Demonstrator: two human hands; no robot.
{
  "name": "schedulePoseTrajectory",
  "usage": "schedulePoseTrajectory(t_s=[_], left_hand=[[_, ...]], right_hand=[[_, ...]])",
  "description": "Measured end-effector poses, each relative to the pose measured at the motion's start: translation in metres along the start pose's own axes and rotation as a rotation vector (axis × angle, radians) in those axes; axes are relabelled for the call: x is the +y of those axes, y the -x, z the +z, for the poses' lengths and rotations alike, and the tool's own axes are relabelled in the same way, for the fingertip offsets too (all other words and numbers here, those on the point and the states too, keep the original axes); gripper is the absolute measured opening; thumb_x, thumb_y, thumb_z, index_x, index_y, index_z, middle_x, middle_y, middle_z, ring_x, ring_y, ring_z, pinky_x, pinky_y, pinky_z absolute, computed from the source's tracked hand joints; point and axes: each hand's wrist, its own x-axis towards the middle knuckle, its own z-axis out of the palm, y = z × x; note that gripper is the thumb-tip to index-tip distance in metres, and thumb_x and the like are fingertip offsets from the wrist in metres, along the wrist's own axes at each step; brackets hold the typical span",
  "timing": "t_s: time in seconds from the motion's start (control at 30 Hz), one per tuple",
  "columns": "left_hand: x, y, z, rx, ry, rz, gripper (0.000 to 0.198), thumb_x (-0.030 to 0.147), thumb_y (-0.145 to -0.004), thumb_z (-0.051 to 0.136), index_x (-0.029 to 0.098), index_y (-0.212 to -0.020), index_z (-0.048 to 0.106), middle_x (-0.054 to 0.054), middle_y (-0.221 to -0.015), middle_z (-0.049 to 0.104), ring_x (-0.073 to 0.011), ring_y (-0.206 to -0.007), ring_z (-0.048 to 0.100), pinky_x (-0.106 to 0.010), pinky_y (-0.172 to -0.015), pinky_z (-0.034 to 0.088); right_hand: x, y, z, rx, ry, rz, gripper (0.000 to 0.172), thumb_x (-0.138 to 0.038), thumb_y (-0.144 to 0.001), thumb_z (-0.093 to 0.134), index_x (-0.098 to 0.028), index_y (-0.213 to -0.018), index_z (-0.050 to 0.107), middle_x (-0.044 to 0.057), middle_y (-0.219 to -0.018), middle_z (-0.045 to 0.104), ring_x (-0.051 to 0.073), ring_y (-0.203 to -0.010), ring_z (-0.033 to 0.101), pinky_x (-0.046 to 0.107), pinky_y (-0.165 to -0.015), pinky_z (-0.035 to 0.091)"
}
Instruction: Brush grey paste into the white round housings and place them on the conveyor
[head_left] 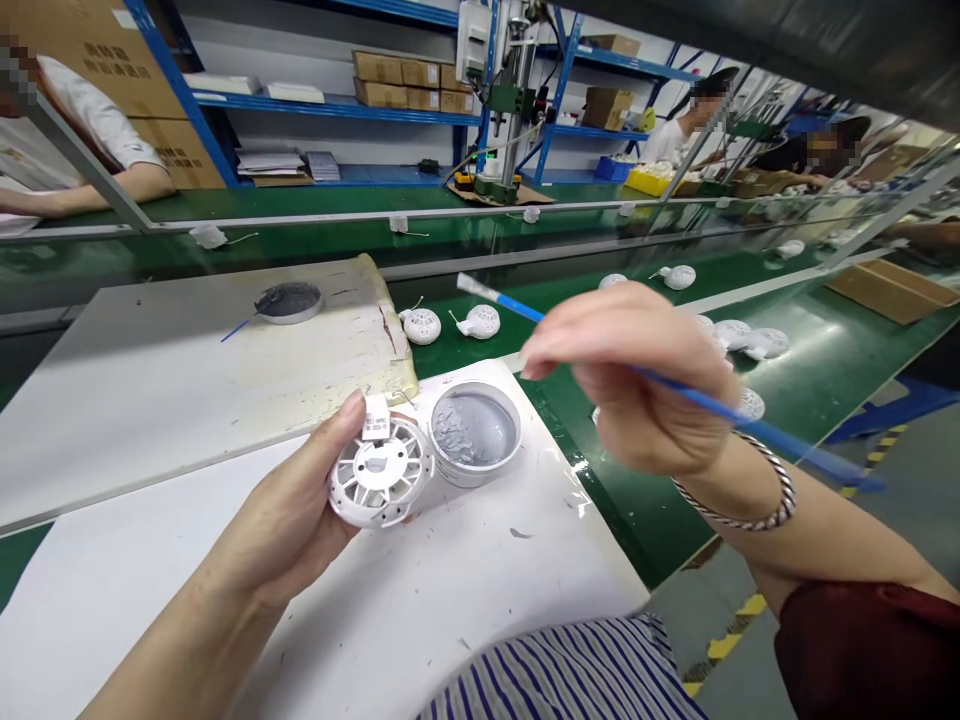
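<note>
A round perforated white plastic housing (381, 472) is gripped by the fingers of the left hand (292, 510) just beside an open tin of grey paste (475, 432) on a white board (420, 590), while a blue-handled brush (705, 408) is pinched between the fingers of the right hand (622, 375).

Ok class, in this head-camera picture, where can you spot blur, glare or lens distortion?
Head view: the right hand and blue brush look slightly blurred; light glares off the green conveyor belt; wide-angle distortion bends the long metal rail.
</note>
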Motion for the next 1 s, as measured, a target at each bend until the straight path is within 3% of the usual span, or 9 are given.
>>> schedulePoseTrajectory(t_s=[0.1, 0.2, 0.33, 0.43, 0.6, 0.7, 0.8, 0.9, 1.0], left_hand=[[-0.003, 0.006, 0.002, -0.023, 0.002, -0.098, 0.048, 0.059, -0.078, 0.06, 0.015, -0.093, 0.07, -0.011, -0.085, 0.07, -0.022, -0.07, 0.064, -0.03, -0.06, 0.053], [-0.006, 0.013, 0.007, -0.036, 0.042, -0.151, 0.043, 0.057, -0.077, 0.063, 0.018, -0.092, 0.072, -0.008, -0.095, 0.071, -0.0223, -0.08, 0.066, -0.029, -0.068, 0.054], [-0.008, 0.021, 0.015, -0.016, 0.091, -0.133, 0.024, 0.042, -0.082, 0.064, 0.024, -0.095, 0.073, -0.001, -0.096, 0.072, -0.0183, -0.086, 0.066, -0.022, -0.072, 0.053], [-0.008, 0.022, 0.015, 0.006, 0.116, -0.121, 0.027, 0.038, -0.083, 0.064, 0.026, -0.106, 0.071, -0.001, -0.098, 0.072, -0.0187, -0.094, 0.064, -0.02, -0.069, 0.052], [-0.008, 0.012, 0.005, 0.025, 0.077, -0.029, 0.043, 0.049, -0.081, 0.064, 0.023, -0.115, 0.067, -0.006, -0.103, 0.069, -0.0247, -0.097, 0.062, -0.026, -0.067, 0.053], [-0.007, 0.01, 0.004, 0.036, 0.097, 0.069, 0.04, 0.05, -0.083, 0.06, 0.02, -0.108, 0.068, -0.007, -0.1, 0.068, -0.0239, -0.094, 0.061, -0.026, -0.067, 0.052], [-0.006, 0.012, 0.007, 0.009, 0.092, 0.133, 0.03, 0.038, -0.076, 0.071, 0.02, -0.099, 0.068, -0.005, -0.088, 0.065, -0.0191, -0.08, 0.06, -0.026, -0.068, 0.051], [-0.005, 0.017, 0.009, 0.037, 0.057, 0.143, 0.038, 0.026, -0.065, 0.078, 0.023, -0.101, 0.066, -0.001, -0.079, 0.061, -0.0128, -0.068, 0.055, -0.02, -0.062, 0.048], [-0.004, 0.019, 0.009, 0.067, 0.042, 0.136, 0.044, 0.024, -0.066, 0.077, 0.025, -0.108, 0.064, -0.003, -0.088, 0.064, -0.0153, -0.076, 0.058, -0.019, -0.064, 0.048]], right_hand=[[0.005, -0.011, 0.007, -0.282, 0.157, -0.116, 0.029, -0.019, -0.096, 0.044, -0.023, -0.114, 0.066, 0.0, -0.089, 0.062, 0.01, -0.09, 0.059, 0.025, -0.081, 0.048], [0.001, -0.023, 0.015, -0.492, 0.254, -0.319, 0.033, -0.018, -0.099, 0.04, -0.029, -0.117, 0.065, -0.001, -0.085, 0.059, 0.01, -0.086, 0.051, 0.024, -0.078, 0.046], [-0.01, -0.035, 0.022, -0.588, 0.223, -0.416, 0.025, -0.021, -0.098, 0.046, -0.025, -0.107, 0.069, 0.0, -0.084, 0.059, 0.01, -0.08, 0.048, 0.021, -0.069, 0.043], [-0.013, -0.039, 0.022, -0.627, 0.269, -0.407, 0.022, -0.022, -0.097, 0.046, -0.021, -0.097, 0.068, 0.001, -0.083, 0.057, 0.01, -0.073, 0.047, 0.022, -0.065, 0.042], [-0.005, -0.036, 0.022, -0.577, 0.427, -0.555, 0.027, -0.014, -0.097, 0.042, -0.017, -0.088, 0.067, 0.003, -0.089, 0.059, 0.013, -0.078, 0.045, 0.027, -0.068, 0.039], [-0.003, -0.027, 0.031, -0.403, 0.426, -0.484, 0.025, -0.013, -0.096, 0.044, -0.014, -0.082, 0.066, 0.004, -0.083, 0.059, 0.013, -0.073, 0.041, 0.028, -0.066, 0.038], [-0.008, -0.016, 0.042, -0.237, 0.428, -0.408, 0.021, -0.012, -0.091, 0.05, -0.013, -0.078, 0.067, 0.004, -0.077, 0.061, 0.014, -0.068, 0.038, 0.03, -0.062, 0.035], [-0.015, -0.009, 0.047, -0.234, 0.465, -0.405, 0.022, -0.01, -0.09, 0.051, -0.012, -0.076, 0.067, 0.004, -0.075, 0.062, 0.016, -0.068, 0.04, 0.032, -0.061, 0.034], [-0.016, -0.004, 0.047, -0.269, 0.452, -0.394, 0.021, -0.011, -0.092, 0.049, -0.012, -0.084, 0.068, 0.003, -0.075, 0.061, 0.015, -0.07, 0.043, 0.031, -0.063, 0.036]])
